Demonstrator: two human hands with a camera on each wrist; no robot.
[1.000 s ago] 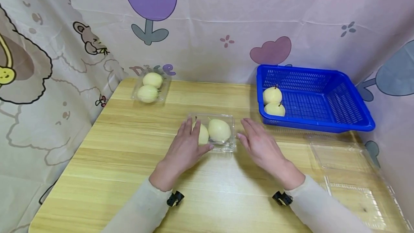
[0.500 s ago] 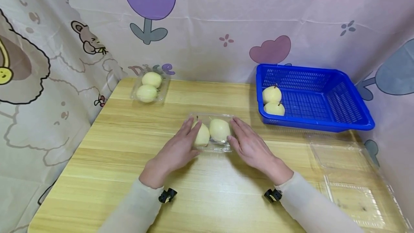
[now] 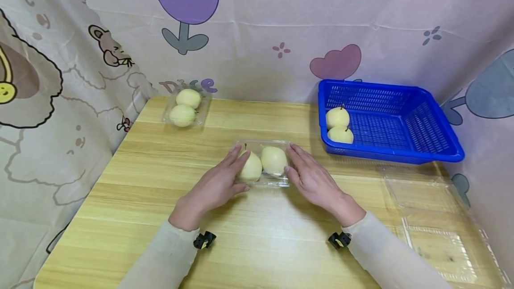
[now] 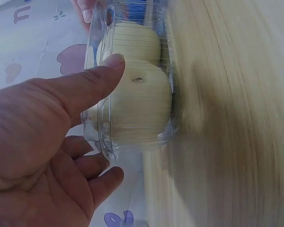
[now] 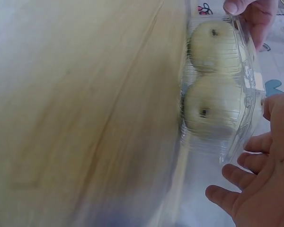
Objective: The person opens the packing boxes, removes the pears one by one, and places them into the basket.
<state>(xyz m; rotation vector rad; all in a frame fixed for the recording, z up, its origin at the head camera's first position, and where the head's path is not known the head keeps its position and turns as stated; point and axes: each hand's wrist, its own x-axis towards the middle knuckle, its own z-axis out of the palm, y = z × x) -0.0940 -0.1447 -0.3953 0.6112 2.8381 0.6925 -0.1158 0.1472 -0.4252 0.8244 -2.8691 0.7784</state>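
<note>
A clear plastic clamshell box (image 3: 276,183) with two pale yellow pears (image 3: 274,160) stands mid-table. My left hand (image 3: 218,179) is at its left end. In the left wrist view the thumb (image 4: 92,82) lies along the box's rim, while the other fingers extend beyond the end. At the right end is my right hand (image 3: 317,182), its fingertips at the box's edge. The right wrist view shows those fingers (image 5: 241,177) loosely bent beside the clear wall. Whether the lid is fully fastened is hard to tell through the clear plastic.
A blue plastic basket (image 3: 395,157) with two pears (image 3: 338,118) stands at the back right. Another clear box (image 3: 204,113) with two pears sits at the back left. Clear empty packaging (image 3: 435,224) lies at the right edge. A printed curtain (image 3: 261,75) hangs behind the table.
My right hand has moved left, from apart to the box's right end. My left hand has drawn slightly left and its thumb has come off the box's front. Little differs since half a second ago.
</note>
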